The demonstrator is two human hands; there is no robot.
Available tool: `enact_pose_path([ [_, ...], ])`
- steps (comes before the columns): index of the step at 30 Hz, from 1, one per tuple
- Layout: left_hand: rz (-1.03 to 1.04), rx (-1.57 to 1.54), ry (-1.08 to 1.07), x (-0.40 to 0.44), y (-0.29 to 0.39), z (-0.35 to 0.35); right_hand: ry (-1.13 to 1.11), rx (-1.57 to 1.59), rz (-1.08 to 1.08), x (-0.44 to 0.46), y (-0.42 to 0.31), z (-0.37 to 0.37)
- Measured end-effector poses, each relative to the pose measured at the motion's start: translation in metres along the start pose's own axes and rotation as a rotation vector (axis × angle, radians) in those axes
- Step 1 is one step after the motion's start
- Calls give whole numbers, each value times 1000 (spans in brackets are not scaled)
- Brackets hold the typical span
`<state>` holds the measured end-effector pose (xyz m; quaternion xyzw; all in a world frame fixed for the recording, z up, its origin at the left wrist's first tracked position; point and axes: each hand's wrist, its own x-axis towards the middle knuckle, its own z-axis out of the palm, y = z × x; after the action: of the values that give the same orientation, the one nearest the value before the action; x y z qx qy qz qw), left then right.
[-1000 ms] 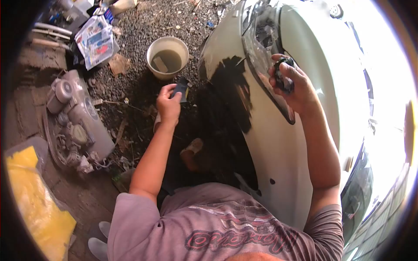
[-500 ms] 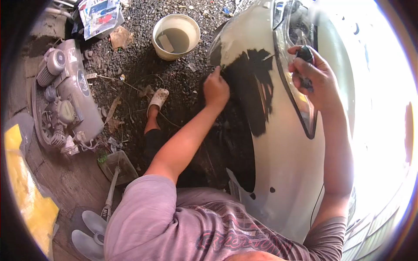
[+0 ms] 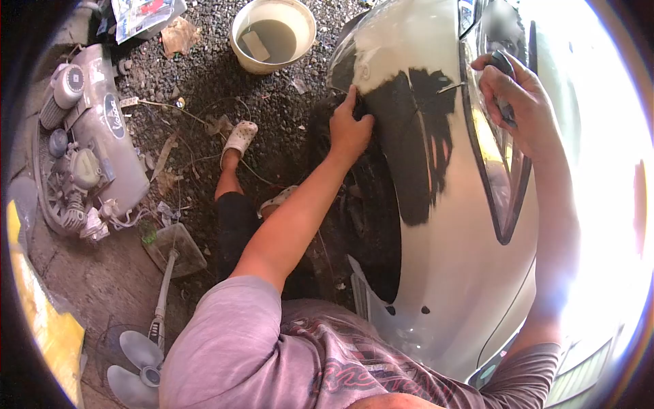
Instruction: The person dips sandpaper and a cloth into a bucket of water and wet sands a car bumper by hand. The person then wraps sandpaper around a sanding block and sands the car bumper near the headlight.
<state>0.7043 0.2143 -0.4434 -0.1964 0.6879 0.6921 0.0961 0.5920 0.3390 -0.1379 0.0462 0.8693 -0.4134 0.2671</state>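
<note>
My right hand (image 3: 518, 102) is closed around a black, rounded object (image 3: 503, 66), its kind unclear, above the car's headlight (image 3: 501, 198). My left hand (image 3: 351, 129) has its index finger stretched out and its thumb apart, with no object visible in it. That fingertip touches or nearly touches the edge of the pale car body panel (image 3: 436, 262), above the wheel arch. Between my hands the panel carries a rough-edged black patch (image 3: 409, 157) with lighter and reddish streaks. A small, thin light-coloured piece (image 3: 451, 86) shows at the patch's upper right.
A white bucket (image 3: 240, 58) holds greyish liquid and a pale block. On the left lie a dusty air compressor (image 3: 112, 157), a fan (image 3: 139, 347) and a yellow sheet (image 3: 41, 300). My foot in a white clog (image 3: 240, 136) rests on gravel.
The view has shifted, so the car appears lower and farther right. My left index finger remains by the panel edge, with the thumb now more apart. My right hand still grips the black object.
</note>
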Motion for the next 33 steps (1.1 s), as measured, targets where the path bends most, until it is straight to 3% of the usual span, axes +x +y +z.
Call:
enact_pose_path([
  [7, 68, -51, 73, -7, -29, 2, -81, -153, -66, 6, 7, 10],
  [9, 27, 151, 200, 12, -30, -4, -122, -185, -27, 6, 8, 11],
  [10, 111, 105, 239, 24, -34, -5, -121, -236, -46, 10, 12, 9],
  [14, 173, 260, 234, 58, -49, -4, -152, -240, -71, 10, 6, 12],
  [20, 237, 241, -14, 64, -57, 0, -195, -311, 0, 14, 1, 14],
  [22, 388, 274, -89, 51, -60, -2, -204, -352, 50, 13, -5, 17],
  [28, 328, 493, -117, 55, -64, 9, -183, -336, 15, 11, -4, 19],
  [33, 339, 407, -146, 70, -68, 6, -162, -406, 22, 10, -11, 22],
])
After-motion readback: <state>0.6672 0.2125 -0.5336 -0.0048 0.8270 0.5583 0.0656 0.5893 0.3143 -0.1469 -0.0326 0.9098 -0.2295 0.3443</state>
